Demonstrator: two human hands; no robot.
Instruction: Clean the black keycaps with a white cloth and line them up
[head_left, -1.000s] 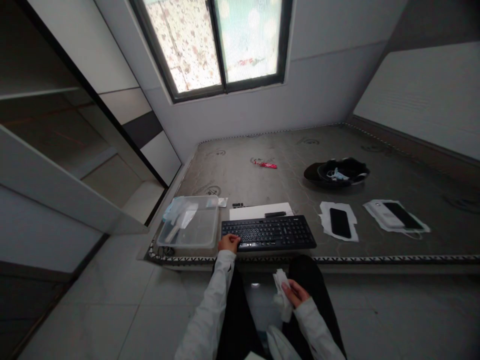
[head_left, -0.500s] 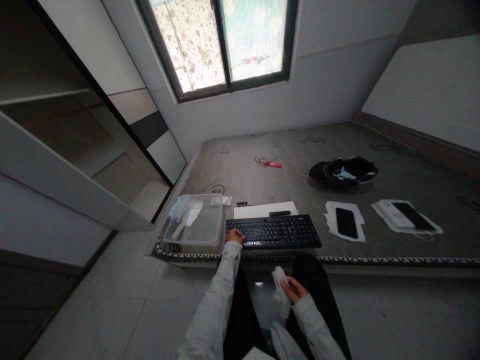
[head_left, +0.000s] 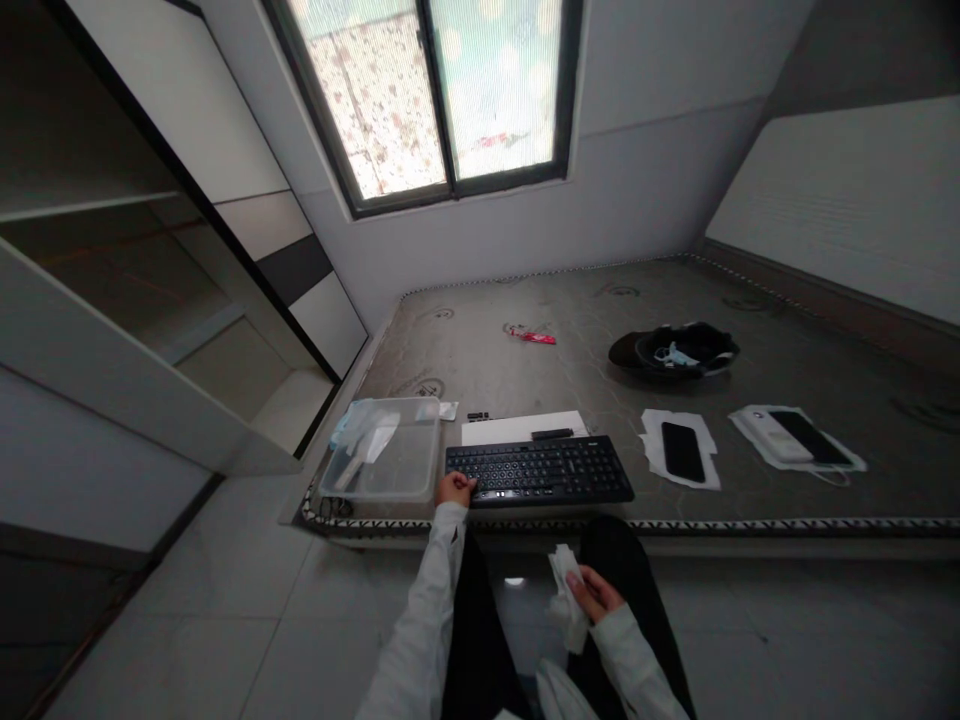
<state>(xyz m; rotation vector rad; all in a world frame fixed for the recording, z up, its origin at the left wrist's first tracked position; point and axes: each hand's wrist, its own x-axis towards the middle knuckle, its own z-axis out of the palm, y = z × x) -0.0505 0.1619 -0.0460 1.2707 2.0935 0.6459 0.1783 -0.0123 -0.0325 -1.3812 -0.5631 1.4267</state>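
A black keyboard (head_left: pixel 555 470) lies along the front edge of the mattress. At its lower left corner is my left hand (head_left: pixel 454 489), its fingers curled together against the end keys; what is between the fingertips, if anything, is hidden. My right hand (head_left: pixel 594 592) is closed on a crumpled white tissue (head_left: pixel 568 590), held low over my lap, apart from the keyboard. Behind the keyboard lies a white sheet (head_left: pixel 495 430) with a dark stick-like piece (head_left: pixel 553 434) on it. Some small black pieces (head_left: pixel 477 416) sit just beyond the sheet.
Left of the keyboard stands a clear plastic box (head_left: pixel 412 455) with pale items in it. To the right, a phone (head_left: pixel 682 452) and a second phone beside a white block (head_left: pixel 780 440) rest on white sheets. A dark cap (head_left: pixel 675 352) and a red packet (head_left: pixel 534 337) lie farther back.
The view has shifted a little. My left hand has slid slightly left and toward me at the keyboard's corner. The tissue stays in my right hand.
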